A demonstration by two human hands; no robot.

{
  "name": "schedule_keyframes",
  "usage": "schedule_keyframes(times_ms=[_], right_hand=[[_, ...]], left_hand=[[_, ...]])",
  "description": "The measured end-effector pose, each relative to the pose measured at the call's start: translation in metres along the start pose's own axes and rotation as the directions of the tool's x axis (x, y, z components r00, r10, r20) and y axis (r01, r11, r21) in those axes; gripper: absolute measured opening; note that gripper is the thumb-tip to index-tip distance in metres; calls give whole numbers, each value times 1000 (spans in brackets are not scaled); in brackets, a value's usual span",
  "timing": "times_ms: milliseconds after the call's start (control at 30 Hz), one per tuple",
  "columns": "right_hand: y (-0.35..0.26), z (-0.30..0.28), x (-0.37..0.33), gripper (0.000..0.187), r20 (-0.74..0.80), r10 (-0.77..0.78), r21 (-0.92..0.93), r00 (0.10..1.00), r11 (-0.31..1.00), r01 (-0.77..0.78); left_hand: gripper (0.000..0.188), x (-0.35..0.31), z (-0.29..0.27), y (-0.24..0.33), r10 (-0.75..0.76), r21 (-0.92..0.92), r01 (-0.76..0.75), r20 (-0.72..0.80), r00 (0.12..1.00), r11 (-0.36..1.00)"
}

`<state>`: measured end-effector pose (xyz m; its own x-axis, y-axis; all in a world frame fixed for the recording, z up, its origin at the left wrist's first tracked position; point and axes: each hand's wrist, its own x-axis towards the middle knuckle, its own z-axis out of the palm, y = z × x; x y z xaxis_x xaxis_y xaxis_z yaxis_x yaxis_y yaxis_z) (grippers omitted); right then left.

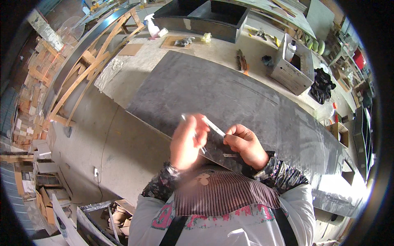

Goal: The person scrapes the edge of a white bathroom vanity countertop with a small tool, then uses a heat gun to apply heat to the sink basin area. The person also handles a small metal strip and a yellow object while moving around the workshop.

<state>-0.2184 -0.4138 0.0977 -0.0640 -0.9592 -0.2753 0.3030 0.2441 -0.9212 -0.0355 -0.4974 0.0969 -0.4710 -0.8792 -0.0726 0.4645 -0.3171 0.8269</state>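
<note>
My right hand point(246, 145) pinches one end of a short, flat white strip point(215, 127) between thumb and fingers. The strip's other end reaches to the fingers of my left hand point(186, 143), which is curled and smeared by motion. A thin pale stick point(203, 150) pokes out below the left hand, and its light tip shows above, so it seems to lie in that grip. Both hands are over the near edge of a large dark grey slab point(197, 86). On the slab, just below the right hand, lies a small light metal piece point(230, 155).
Beyond the slab stand a spray bottle point(152, 26), a black divided box point(205, 24) and a white carton point(293, 69) holding a bottle. A black plastic bag point(323, 85) lies right of the carton. Wooden framing point(92, 67) is at left; a bin of cardboard scraps point(119, 221) is lower left.
</note>
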Motion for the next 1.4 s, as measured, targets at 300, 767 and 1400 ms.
schedule_keyframes(times_ms=[300, 767, 1400], right_hand=[[1, 6, -11, 7, 127, 53, 17, 991, 998, -55], [3, 12, -9, 3, 110, 32, -9, 993, 999, -31], [3, 11, -9, 3, 76, 52, -25, 996, 998, -50]], left_hand=[[34, 33, -15, 41, 214, -445, -181, 24, 977, 877], [36, 27, -1, 35, 209, -316, -186, 40, 977, 930], [33, 35, -15, 34, 214, -491, -170, 34, 976, 855]])
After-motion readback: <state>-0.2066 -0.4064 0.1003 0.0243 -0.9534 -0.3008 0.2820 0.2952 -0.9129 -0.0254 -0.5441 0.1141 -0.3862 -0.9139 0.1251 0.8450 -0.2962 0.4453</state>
